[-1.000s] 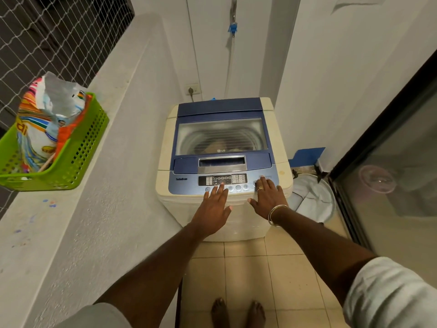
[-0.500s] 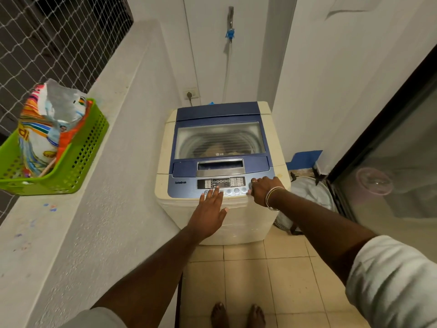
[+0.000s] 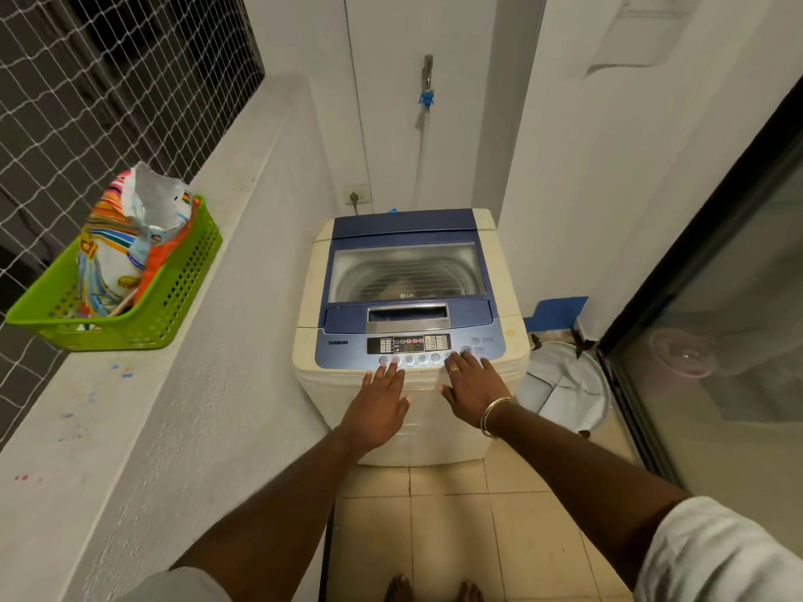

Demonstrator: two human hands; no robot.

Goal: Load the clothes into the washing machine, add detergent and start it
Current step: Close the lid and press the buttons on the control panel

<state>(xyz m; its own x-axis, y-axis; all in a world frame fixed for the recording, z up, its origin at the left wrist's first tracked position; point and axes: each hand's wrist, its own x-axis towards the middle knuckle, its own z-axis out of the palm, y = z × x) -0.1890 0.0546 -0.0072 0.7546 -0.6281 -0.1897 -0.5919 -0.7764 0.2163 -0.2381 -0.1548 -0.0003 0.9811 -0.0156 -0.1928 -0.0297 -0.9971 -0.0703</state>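
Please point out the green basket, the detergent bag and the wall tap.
green basket (image 3: 182, 293): head view, its perforated right wall.
detergent bag (image 3: 117, 258): head view, its printed front.
wall tap (image 3: 428, 76): head view, its metal body.

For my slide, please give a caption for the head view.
Both hands, left hand and right hand, at the closed washing machine's control panel.

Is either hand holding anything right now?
Nothing is held. Both the left hand and right hand lie open, fingertips at the washing machine buttons.
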